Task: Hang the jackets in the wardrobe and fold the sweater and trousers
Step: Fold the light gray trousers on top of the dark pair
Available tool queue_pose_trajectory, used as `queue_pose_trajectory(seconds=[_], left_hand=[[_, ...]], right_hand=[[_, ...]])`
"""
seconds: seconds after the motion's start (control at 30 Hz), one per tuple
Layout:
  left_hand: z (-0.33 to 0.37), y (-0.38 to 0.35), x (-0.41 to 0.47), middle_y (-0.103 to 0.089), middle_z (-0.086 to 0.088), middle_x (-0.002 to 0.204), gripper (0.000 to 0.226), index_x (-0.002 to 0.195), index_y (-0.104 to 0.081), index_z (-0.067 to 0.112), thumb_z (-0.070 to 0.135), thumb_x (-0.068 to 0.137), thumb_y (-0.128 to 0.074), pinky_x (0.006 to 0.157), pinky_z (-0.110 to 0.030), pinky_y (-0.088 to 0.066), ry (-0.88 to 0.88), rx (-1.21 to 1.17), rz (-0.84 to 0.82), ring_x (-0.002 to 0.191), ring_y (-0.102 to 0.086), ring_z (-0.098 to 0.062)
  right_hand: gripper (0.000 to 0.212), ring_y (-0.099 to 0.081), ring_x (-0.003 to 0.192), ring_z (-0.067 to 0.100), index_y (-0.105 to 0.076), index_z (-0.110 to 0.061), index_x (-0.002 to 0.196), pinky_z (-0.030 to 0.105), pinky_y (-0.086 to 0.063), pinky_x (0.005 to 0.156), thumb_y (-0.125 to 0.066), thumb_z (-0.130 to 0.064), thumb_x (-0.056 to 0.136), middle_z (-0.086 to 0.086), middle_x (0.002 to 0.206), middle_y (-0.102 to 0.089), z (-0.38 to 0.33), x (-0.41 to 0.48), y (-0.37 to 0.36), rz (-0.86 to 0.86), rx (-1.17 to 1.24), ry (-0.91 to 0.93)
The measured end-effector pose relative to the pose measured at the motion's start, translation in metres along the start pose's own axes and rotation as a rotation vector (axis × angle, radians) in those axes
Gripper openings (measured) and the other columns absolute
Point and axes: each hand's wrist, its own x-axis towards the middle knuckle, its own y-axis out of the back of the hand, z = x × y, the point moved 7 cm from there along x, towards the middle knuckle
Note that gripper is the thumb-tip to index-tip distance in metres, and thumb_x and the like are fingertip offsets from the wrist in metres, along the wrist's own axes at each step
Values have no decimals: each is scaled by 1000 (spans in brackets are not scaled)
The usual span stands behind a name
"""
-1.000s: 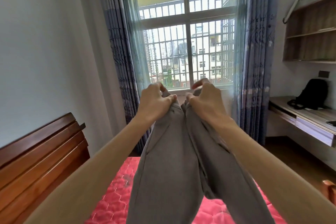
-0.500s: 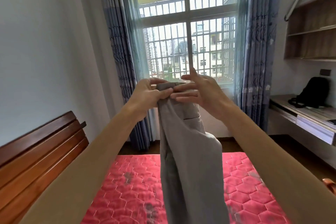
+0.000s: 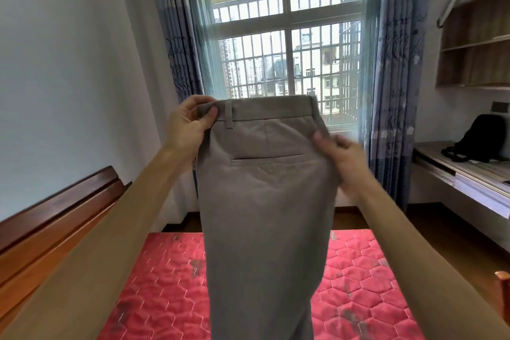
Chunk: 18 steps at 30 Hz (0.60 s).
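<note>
Currently the trousers point(image 3: 265, 201) hang above the bed point(image 3: 154, 298), folded lengthwise, waistband point(image 3: 270, 110) uppermost. The left hand point(image 3: 187, 124) has a closed grip pinching one waistband corner. The right hand point(image 3: 339, 152), blurred, seems to grip the opposite edge lower down. With the holds uneven, the legs could slide out of line, and lowering them onto the bed might crease the fold.

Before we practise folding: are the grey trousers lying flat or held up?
Held up: left hand pinches the waistband, right hand holds the side; trousers hang.
</note>
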Motion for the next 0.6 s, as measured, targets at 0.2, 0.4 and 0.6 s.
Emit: queue_pose_trajectory(seconds=[0.2,0.4,0.6], left_hand=[[-11,19,8,-68,-3,100,13,105,-63,10,2,94,-61,78,-26,-57,-18,59,28,88,-65,-12],[-33,27,11,-69,-7,103,30,124,-61,3,1,94,-62,77,-19,-56,-32,168,-4,87,-67,-3],[-62,36,44,-71,-1,113,45,127,-67,16,15,83,-78,93,-32,-49,-151,989,-379,104,-63,-17]], right_hand=[[43,-73,96,17,-71,-18,108,26,-58,81,-78,-37,71,-2,102,-78,-12,7,-42,-275,-128,-69],[28,-73,90,12,-74,-28,93,25,-55,82,-88,-33,69,-6,94,-78,-7,37,-50,-278,-411,-131],[28,-65,83,15,-75,-13,86,30,-55,75,-85,-36,74,3,91,-71,16,100,-61,-194,-869,-29]])
